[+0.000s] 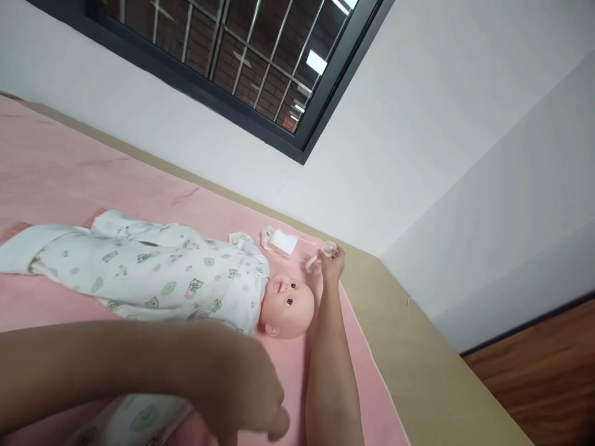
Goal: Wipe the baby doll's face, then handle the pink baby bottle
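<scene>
A baby doll in a white patterned outfit lies face up, its head toward the right. Beyond its head, my right hand is closed on a small clear plastic cover, rounded like a dome. Just left of those fingers sits a small pink and clear item, whose kind I cannot make out. My left hand hovers in the foreground in front of the doll's shoulder, bent downward and blurred. Its fingers are mostly hidden, so whether it holds anything does not show.
A clear packet with a white label lies near the doll's shoulder. The pink mat covers a tan tabletop. Patterned cloth shows below my left forearm. Behind stand a white wall and a dark-framed barred window.
</scene>
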Available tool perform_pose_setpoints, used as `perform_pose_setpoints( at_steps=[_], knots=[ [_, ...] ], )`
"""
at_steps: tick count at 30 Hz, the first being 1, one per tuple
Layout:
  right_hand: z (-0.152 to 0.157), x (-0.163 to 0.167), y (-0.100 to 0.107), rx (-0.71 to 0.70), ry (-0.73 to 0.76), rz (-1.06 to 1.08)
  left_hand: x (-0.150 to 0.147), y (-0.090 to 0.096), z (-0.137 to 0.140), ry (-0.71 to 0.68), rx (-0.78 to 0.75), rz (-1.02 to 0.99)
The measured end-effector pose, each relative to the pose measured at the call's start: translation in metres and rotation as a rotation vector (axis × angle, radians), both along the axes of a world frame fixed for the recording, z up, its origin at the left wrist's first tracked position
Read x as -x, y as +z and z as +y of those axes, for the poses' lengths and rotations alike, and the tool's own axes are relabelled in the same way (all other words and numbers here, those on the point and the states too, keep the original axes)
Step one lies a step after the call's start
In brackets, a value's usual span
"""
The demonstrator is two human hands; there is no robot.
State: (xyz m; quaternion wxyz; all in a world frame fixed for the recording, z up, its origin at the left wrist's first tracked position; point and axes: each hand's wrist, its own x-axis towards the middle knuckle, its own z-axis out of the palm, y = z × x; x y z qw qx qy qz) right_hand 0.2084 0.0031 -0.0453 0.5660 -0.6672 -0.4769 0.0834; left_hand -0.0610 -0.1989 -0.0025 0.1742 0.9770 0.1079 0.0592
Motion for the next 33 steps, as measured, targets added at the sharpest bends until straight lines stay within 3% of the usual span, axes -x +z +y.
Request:
perform_pose_setpoints(
  at_steps=[1, 2, 5, 7, 12, 17, 26, 33],
  knots=[
    [0.0, 0.0, 0.003, -0.031, 0.017, 0.032, 0.006, 0.014, 0.008, -0.096, -0.044, -0.002],
    [0.0, 0.001, 0.008, -0.067, 0.048, 0.062, 0.014, 0.027, 0.015, -0.101, -0.071, -0.013],
    [-0.004, 0.01, 0.028, -0.158, 0.209, 0.157, 0.037, 0.058, 0.033, 0.096, -0.047, -0.169],
    [-0.012, 0.024, 0.046, -0.182, 0.356, 0.21, 0.05, 0.069, 0.045, 0.274, -0.082, -0.336],
    [-0.053, 0.072, 0.092, -0.182, 0.735, 0.146, 0.066, 0.064, 0.078, 0.633, -0.148, -0.635],
    [-0.098, 0.109, 0.115, -0.166, 0.989, 0.0, 0.071, 0.057, 0.091, 0.694, 0.052, -0.661],
    [-0.117, 0.143, 0.112, -0.196, 1.093, -0.065, 0.066, 0.057, 0.087, 0.612, 0.179, -0.659],
    [-0.124, 0.146, 0.115, -0.206, 1.044, -0.133, 0.064, 0.062, 0.083, 0.738, 0.134, -0.598]
  ],
)
